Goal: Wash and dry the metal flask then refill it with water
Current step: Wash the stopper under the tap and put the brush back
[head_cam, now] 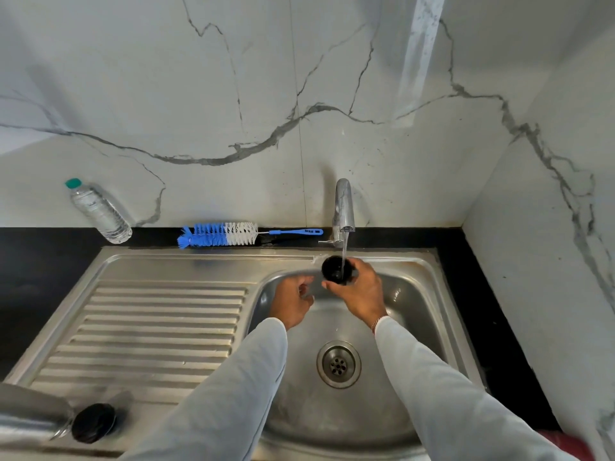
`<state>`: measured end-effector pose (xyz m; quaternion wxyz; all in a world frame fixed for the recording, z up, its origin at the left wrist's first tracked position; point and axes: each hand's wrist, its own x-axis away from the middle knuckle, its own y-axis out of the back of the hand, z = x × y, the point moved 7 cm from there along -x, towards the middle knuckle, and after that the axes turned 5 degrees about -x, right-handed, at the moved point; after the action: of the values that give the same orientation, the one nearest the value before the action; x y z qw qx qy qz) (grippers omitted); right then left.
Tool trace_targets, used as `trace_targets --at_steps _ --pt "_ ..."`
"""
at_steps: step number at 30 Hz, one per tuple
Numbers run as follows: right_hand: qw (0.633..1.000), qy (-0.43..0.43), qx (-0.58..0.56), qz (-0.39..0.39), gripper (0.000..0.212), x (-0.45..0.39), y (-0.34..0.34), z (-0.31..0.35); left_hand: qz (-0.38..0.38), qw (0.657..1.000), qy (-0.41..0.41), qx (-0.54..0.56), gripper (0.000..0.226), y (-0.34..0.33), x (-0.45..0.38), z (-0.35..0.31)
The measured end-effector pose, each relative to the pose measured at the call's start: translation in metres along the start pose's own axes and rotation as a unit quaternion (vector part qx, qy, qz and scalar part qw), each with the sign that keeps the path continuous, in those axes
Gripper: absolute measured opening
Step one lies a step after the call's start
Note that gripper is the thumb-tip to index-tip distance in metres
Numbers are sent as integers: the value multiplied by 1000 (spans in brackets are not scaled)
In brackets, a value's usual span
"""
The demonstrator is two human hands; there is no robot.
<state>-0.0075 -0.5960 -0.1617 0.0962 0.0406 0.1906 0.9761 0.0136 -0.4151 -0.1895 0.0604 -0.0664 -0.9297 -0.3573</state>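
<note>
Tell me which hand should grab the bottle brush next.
Left. The left hand is free and on the side of the bottle brush; the right hand grips the black cup under the tap.
</note>
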Motion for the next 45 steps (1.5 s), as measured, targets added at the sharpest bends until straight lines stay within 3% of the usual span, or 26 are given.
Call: trace_targets --at_steps 4,7,10,14,25,30,34,38,45 --pt "1000 1 1 11 73 1 -1 -3 -2 1000 5 0 43 6 0 0" --pt "1000 0 -7 -28 71 0 2 -4 -8 1000 2 -13 42 7 1 1" --pt "1000 4 -7 -13 70 0 -2 -3 -6 1000 -6 -9 43 7 2 0" --pt "998 -8 -21 -57 68 3 3 -11 -4 1000 -14 -13 44 7 3 -1" --pt "996 -28 -15 -78 68 8 7 -12 0 999 -35 -21 40 1 5 -2" --pt "999 -24 23 -25 60 21 14 -25 2 998 -54 -20 41 4 6 -4" --pt "994 -32 99 28 77 24 22 -25 9 998 -54 -23 38 1 7 -4" --pt "980 5 179 85 66 28 24 -18 18 998 -57 -27 37 -2 12 -7" --pt "957 23 258 128 78 32 26 -6 41 997 -63 -34 36 -2 19 -13"
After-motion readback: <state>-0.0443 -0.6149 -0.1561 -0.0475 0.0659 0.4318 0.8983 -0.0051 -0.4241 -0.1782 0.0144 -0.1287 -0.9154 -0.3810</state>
